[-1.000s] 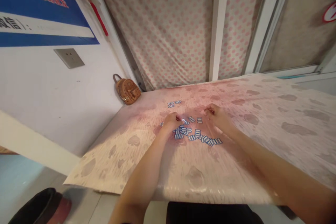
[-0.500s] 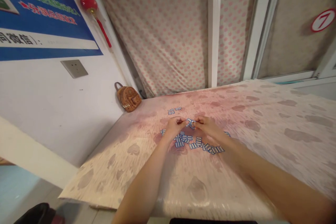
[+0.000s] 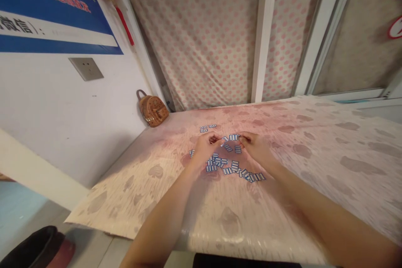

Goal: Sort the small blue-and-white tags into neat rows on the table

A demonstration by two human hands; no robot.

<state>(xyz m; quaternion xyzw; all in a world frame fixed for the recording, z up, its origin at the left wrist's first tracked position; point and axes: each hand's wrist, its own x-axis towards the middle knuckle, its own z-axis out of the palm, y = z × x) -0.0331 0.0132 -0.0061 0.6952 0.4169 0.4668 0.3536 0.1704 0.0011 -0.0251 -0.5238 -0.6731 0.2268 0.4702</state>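
We are pinching a flat striped piece (image 3: 234, 137), white with blue bands, in our right hand (image 3: 253, 143). Our left hand (image 3: 206, 144) is touching another (image 3: 225, 139), but we cannot tell whether it is gripping. Below, on the worktop (image 3: 125, 201), blue-edged white pieces (image 3: 212, 168) are overlapping loosely; a small cluster (image 3: 204, 130) is lying apart, farther off.

- The left hand (image 3: 206, 145) was bare, with a rounded back and a plain wrist.
- The right hand (image 3: 253, 145) was likewise bare.
- The left forearm (image 3: 168, 209) and right forearm (image 3: 301, 197) were uncovered, widening from the wrists.
- Past the table's (image 3: 204, 222) near edge, a black patch (image 3: 245, 261) showed, clothing or seat unclear.
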